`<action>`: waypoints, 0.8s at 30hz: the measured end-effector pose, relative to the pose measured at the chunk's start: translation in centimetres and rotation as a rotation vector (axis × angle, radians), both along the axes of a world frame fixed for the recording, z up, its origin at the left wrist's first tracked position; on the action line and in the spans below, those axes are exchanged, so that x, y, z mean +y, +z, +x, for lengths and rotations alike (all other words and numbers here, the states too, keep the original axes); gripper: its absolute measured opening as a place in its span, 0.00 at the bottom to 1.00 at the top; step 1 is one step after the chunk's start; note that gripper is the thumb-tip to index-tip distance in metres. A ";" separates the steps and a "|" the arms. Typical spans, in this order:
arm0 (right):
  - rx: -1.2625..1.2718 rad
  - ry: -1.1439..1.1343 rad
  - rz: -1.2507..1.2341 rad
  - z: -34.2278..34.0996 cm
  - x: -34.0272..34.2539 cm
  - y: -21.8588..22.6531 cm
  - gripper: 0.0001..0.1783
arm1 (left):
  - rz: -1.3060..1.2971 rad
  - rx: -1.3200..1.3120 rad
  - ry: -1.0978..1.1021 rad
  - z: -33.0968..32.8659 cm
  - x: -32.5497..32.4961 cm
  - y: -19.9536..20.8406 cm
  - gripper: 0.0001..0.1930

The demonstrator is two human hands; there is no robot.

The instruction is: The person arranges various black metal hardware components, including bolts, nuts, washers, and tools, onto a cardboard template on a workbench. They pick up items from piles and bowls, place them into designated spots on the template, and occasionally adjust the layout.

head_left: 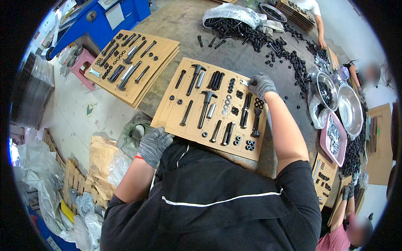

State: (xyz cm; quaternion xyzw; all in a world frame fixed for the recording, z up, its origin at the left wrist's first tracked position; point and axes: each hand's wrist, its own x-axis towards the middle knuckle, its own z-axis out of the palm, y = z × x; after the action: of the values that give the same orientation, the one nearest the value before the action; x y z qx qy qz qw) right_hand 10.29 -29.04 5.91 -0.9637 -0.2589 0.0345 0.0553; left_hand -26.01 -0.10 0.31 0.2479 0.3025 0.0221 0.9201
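A brown cardboard panel [165, 111] lies in front of me at the table edge, its near side over my lap. Black bolts, T-shaped bolts, silver sleeves, nuts and washers sit on it in separate groups. My left hand [154, 146], in a grey glove, is closed on the panel's near left corner, the thumb lying on top. My right hand [263, 85], also gloved, is at the far right corner with its fingers curled over one end of a small silver wrench [243, 82]. The wrench's other end shows beside the fingertips.
Left of me stands a stack of similar filled panels [163, 46]. Loose black bolts [234, 31] spread across the far table and down its right side. Metal bowls [349, 108] and a pink tray [324, 144] stand at right. Other people work along the far and right sides.
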 end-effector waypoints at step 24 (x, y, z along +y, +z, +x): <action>0.472 -0.182 0.142 4.4 0.1 -1.1 0.13 | 0.936 -0.343 -0.543 3.0 -4.6 0.8 0.15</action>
State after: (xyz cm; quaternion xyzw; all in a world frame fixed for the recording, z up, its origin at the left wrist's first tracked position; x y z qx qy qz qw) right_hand 14.67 -28.94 4.84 -0.9420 -0.1527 0.2350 0.1847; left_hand -23.00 -4.74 1.09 0.6911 0.0322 -0.0435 0.7207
